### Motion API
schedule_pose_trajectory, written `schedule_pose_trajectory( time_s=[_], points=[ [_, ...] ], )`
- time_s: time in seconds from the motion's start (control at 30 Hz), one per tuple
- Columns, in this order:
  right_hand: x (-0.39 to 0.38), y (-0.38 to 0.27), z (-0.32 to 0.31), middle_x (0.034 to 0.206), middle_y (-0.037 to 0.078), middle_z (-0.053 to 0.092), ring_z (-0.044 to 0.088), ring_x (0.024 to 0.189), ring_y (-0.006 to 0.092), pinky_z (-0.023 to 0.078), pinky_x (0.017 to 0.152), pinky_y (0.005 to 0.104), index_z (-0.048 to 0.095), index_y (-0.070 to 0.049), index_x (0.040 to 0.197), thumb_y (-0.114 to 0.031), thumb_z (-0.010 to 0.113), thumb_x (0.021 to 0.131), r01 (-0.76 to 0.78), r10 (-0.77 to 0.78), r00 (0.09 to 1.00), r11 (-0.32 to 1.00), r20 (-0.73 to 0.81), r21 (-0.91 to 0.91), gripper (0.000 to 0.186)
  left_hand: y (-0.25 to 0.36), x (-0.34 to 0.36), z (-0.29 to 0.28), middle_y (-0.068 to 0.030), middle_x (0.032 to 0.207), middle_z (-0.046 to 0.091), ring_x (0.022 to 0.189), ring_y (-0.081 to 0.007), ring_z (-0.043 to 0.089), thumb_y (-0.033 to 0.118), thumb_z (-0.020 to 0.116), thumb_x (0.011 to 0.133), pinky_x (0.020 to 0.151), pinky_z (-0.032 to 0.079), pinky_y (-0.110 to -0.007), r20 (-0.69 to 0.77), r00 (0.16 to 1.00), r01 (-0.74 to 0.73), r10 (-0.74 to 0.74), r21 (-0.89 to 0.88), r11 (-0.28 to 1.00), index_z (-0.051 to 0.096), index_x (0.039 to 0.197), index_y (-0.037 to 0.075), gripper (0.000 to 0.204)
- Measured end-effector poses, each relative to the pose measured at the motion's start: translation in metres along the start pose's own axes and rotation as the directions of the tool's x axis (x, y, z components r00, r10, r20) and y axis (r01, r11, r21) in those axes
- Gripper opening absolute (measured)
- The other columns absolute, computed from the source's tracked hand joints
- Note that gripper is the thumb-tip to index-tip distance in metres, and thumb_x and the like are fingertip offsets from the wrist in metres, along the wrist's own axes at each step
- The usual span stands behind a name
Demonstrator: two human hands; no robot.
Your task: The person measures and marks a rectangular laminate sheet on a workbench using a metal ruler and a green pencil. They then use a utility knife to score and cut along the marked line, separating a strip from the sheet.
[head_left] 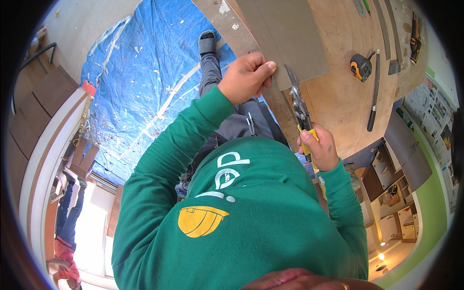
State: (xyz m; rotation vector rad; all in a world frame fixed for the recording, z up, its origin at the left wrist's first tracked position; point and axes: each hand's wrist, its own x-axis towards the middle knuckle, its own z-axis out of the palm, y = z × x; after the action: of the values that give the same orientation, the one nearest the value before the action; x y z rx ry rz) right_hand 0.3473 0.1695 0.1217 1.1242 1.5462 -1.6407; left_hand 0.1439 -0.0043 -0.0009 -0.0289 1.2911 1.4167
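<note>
My left hand (245, 77) is closed on the near edge of a thin grey-brown sheet (290, 34), thumb on top. My right hand (316, 147) grips yellow-handled metal snips (297, 104), whose blades point up toward the sheet’s near edge, just right of my left fingers; whether they touch it I cannot tell. The sheet lies partly over a plywood work surface (353, 116). To the right lie an orange-and-black tape measure (360, 67) and a long bar with a black handle (374, 96).
Narrow strips (391, 29) and an orange-black tool (414, 38) lie farther right. A blue tarp (135, 82) covers the floor at left; my foot (207, 43) shows beside the board. Another person (67, 256) in red appears at lower left. Newspaper sheets (420, 111) are at far right.
</note>
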Motion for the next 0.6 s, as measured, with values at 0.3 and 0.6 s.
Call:
schedule_pose_trajectory(
  time_s=[0.3, 0.6],
  points=[
    [0.0016, 0.0044, -0.0008, 0.080, 0.004, 0.063, 0.063, 0.068, 0.0105, 0.051, 0.062, 0.0280, 0.064, 0.002, 0.106, -0.036, 0.067, 0.104, 0.034, -0.035, 0.999, 0.999, -0.032, -0.005, 0.038, -0.0002, 0.0000, 0.0076, -0.0076, 0.075, 0.071, 0.048, -0.0085, 0.053, 0.030, 0.058, 0.109, 0.046, 0.041, -0.024, 0.094, 0.991, 0.103, -0.094, -0.085, 0.991, 0.063, 0.095, 0.005, 0.029],
    [0.0040, 0.0062, -0.0016, 0.082, 0.006, 0.064, 0.064, 0.072, 0.0129, 0.053, 0.067, 0.0301, 0.063, 0.002, 0.108, -0.037, 0.065, 0.104, 0.046, -0.047, 0.999, 0.996, -0.012, -0.070, 0.040, -0.0011, -0.0007, 0.0088, -0.0071, 0.073, 0.070, 0.048, -0.0086, 0.052, 0.031, 0.059, 0.109, 0.045, 0.040, -0.024, 0.095, 0.989, 0.116, -0.109, -0.073, 0.991, 0.064, 0.096, 0.005, 0.029]
  ],
)
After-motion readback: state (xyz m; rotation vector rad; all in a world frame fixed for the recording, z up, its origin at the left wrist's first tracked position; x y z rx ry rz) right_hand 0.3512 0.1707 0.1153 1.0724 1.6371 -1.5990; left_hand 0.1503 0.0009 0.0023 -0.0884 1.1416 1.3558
